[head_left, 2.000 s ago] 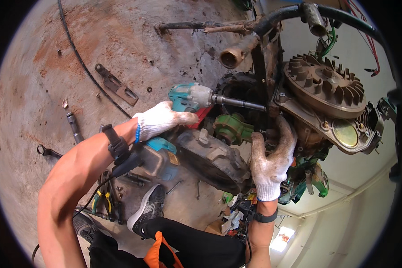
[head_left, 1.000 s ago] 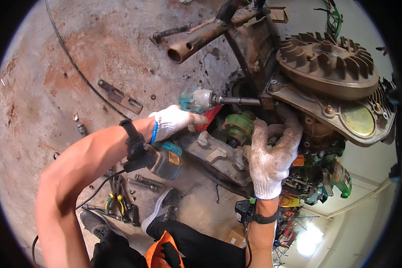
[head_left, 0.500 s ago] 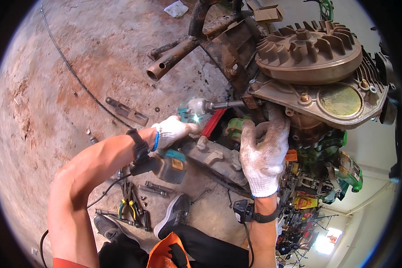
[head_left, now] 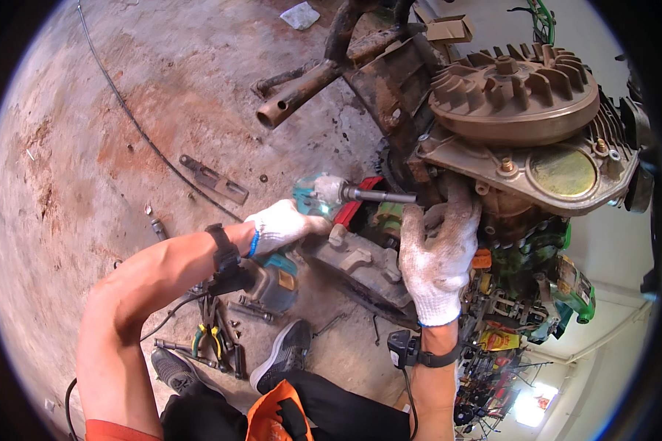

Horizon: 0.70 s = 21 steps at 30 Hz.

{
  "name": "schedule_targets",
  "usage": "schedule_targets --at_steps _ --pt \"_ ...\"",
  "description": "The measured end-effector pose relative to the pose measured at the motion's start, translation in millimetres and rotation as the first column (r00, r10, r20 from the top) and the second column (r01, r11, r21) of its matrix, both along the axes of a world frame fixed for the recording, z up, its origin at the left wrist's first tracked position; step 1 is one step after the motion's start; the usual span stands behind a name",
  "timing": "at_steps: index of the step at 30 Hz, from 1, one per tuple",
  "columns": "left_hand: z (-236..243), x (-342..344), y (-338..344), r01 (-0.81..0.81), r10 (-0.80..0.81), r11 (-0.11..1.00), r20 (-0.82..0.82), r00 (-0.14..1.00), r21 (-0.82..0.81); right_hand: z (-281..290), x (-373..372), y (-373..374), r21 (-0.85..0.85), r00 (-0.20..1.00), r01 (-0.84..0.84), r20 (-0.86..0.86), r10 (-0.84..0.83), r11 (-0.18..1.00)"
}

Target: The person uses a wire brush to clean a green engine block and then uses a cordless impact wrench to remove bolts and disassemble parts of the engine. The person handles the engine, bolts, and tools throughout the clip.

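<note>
My left hand (head_left: 283, 225), in a white knit glove, is closed round the grip of a teal cordless impact wrench (head_left: 309, 192). A long dark socket (head_left: 390, 196) points right from its nose, the tip standing just short of the engine's rusty bracket. My right hand (head_left: 440, 257), in a soiled white glove, reaches up under the engine (head_left: 518, 132), which has a finned flywheel (head_left: 511, 95) on top. Its fingers are bent against the engine's underside, and the fingertips are partly hidden, so what they grip cannot be made out.
A rusty tube frame (head_left: 301, 92) juts out left of the engine. Below the wrench lies a grey metal casting (head_left: 353, 261). Pliers (head_left: 212, 334), sockets and a slotted metal bar (head_left: 213, 180) lie on the concrete floor, beside a black cable (head_left: 125, 99). My shoes are near the tools.
The socket tip has come away from the engine's bracket and now shows whole. My right hand's fingers have shifted slightly under the engine. The whole view has moved a little.
</note>
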<state>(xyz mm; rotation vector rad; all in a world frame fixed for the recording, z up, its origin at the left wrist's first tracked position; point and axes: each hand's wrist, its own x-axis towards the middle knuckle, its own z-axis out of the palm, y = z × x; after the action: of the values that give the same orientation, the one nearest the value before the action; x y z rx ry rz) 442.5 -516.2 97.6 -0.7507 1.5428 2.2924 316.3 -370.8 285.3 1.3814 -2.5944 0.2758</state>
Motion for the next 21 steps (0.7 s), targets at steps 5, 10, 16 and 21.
schedule_targets --at_steps 5,10,16,21 --pt "-17 20 2 -0.122 0.123 0.992 -0.070 0.990 0.018 -4 19 11 -0.178 0.990 -0.117 0.059 0.129 0.977" --pt "-21 28 -5 -0.071 0.068 0.996 0.045 0.997 0.055 -11 34 15 0.020 0.631 0.179 0.765 -0.130 0.984" --pt "-13 17 -5 -0.104 0.106 0.993 -0.039 0.994 0.055 -52 -4 -9 -0.013 0.656 0.228 0.741 -0.144 0.974" --pt "-10 8 -6 -0.110 0.112 0.993 -0.063 0.992 0.039 -99 -14 -23 -0.259 0.658 0.322 0.753 -0.019 0.910"
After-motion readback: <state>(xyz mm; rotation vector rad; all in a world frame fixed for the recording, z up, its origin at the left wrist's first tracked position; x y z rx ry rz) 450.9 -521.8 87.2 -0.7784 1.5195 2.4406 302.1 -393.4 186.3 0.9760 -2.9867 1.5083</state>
